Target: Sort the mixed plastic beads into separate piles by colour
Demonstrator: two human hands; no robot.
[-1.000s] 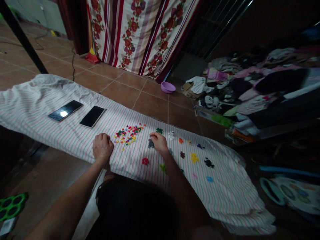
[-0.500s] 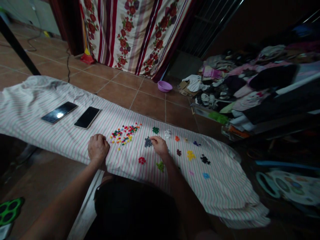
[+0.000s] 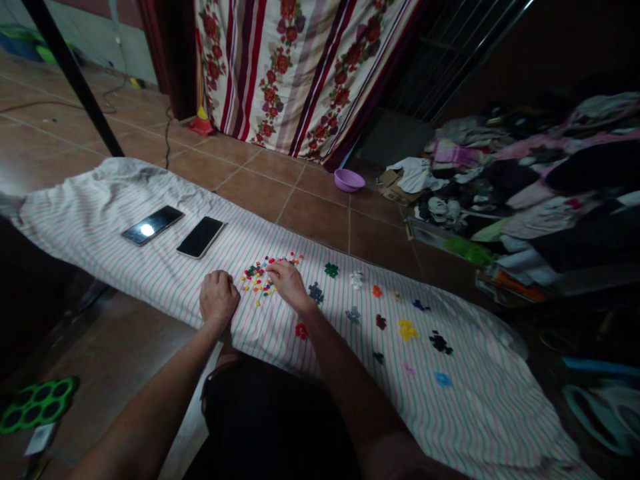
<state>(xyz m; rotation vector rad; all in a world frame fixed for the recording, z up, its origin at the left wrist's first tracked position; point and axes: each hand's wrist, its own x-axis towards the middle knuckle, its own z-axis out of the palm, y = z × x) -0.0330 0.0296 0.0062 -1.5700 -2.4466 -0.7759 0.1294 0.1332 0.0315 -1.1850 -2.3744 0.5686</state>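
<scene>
My right hand [image 3: 287, 281] reaches over the mixed pile of small colourful bead-like pieces [image 3: 257, 272], thumb and fingers pinched at its right part. Whether a piece is between the fingertips is too small to tell. Left of that pile, my left hand [image 3: 219, 295] rests on the striped cloth, fingers curled in, with no object showing. Sorted by colour, small heaps lie to the right: dark grey [image 3: 315, 293], green [image 3: 331, 269], white [image 3: 356, 280], red [image 3: 301, 331], yellow [image 3: 407, 330] and black [image 3: 441, 342] among them. My right forearm covers part of the cloth near me.
Two phones [image 3: 201, 237] lie on the cloth [image 3: 100, 200] at the left. Beyond its far edge a purple basin [image 3: 349, 180] stands on the tiled floor. Heaped clothes [image 3: 480, 167] fill the right side, and a striped floral curtain [image 3: 300, 73] hangs behind.
My right hand has moved left from the dark grey heap to the mixed pile. My left hand stays by the pile, while the whole view has shifted.
</scene>
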